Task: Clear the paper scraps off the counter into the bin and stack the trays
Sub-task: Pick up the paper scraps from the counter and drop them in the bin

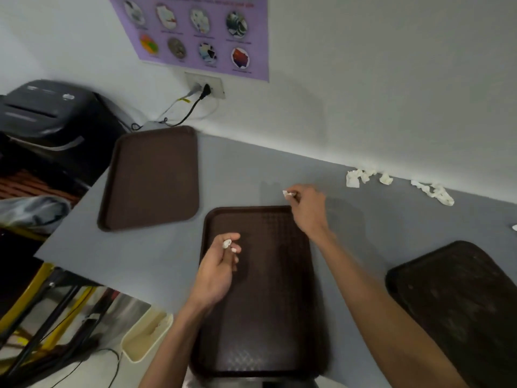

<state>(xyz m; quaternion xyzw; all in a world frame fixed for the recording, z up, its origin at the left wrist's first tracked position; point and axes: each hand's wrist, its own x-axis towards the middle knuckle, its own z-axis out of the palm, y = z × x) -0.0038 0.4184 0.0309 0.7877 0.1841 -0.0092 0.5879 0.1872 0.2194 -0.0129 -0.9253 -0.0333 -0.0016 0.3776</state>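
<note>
Three brown trays lie apart on the grey counter (156, 259): one at the back left (152, 177), one in the middle (268, 312), one at the right edge (458, 306). My left hand (216, 271) hovers over the middle tray's left side, closed on small white paper scraps (230, 245). My right hand (306, 207) is past that tray's far right corner, pinching a white paper scrap (288, 193) at its fingertips. More crumpled white scraps (363, 176) lie along the wall, with another strip (436, 191) further right. A cream bin (140, 341) stands on the floor, below the counter's left edge.
A black machine (53, 113) sits left of the counter, with cables running to a wall socket (205, 85). A purple poster (195, 32) hangs above. Yellow and black frame legs (42, 309) stand on the floor at the left. A tiny white scrap (514, 227) shows at the right border.
</note>
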